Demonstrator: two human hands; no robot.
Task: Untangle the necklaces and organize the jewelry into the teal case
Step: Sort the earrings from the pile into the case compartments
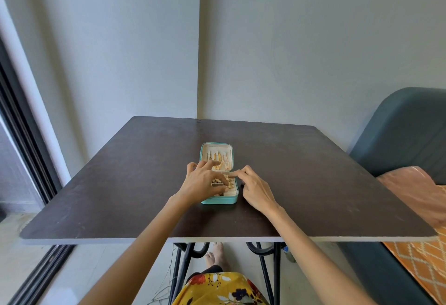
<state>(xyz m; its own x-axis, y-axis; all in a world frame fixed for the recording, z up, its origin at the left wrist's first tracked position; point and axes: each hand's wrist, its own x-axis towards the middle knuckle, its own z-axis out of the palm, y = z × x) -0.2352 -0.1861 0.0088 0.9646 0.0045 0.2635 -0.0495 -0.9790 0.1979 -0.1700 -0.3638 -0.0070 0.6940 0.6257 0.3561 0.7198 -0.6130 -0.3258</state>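
The teal case [219,199] lies open near the middle of the dark table [120,184]. Gold necklaces [218,158] are already hung in its upright lid, and small pieces are seen in the base compartments, so the task is judged nearly finished. The left hand [202,180] is spread over the base, fingers loosely extended, whether anything is pinched cannot be told. The right hand [253,187] is rested at the case's right edge, its fingertips touching the rim.
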